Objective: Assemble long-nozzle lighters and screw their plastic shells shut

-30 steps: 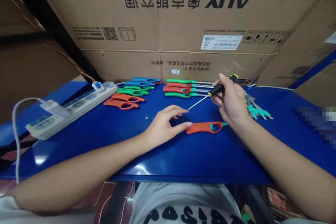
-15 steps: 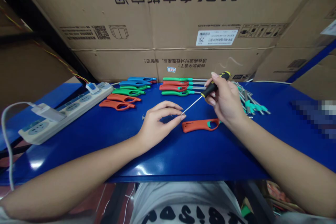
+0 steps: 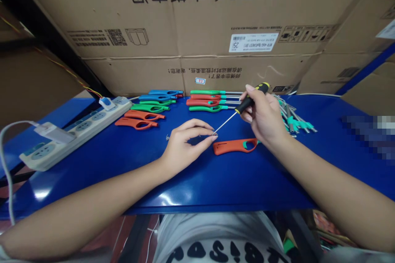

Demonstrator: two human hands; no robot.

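Observation:
My right hand (image 3: 262, 113) is closed around the black and yellow handle of a screwdriver (image 3: 250, 98). Its thin metal shaft slants down to the left, and the tip meets the pinched thumb and forefinger of my left hand (image 3: 188, 141). Whatever those fingertips hold at the tip is too small to make out. An orange lighter handle (image 3: 230, 147) with a green trigger lies on the table just below the shaft, its right end partly behind my right hand. Small metal screws (image 3: 167, 137) lie just left of my left hand.
Blue, green and orange lighter shells (image 3: 140, 123) are lined up at left. Behind my hands lie several lighters with metal tubes (image 3: 205, 108). Metal rods with green parts (image 3: 298, 124) are heaped at right. A power strip (image 3: 77, 129) runs along the left; a cardboard box (image 3: 185, 41) stands behind.
Both hands and the screwdriver hold nearly the same pose. The whole view has shifted very slightly; nothing has been picked up or let go.

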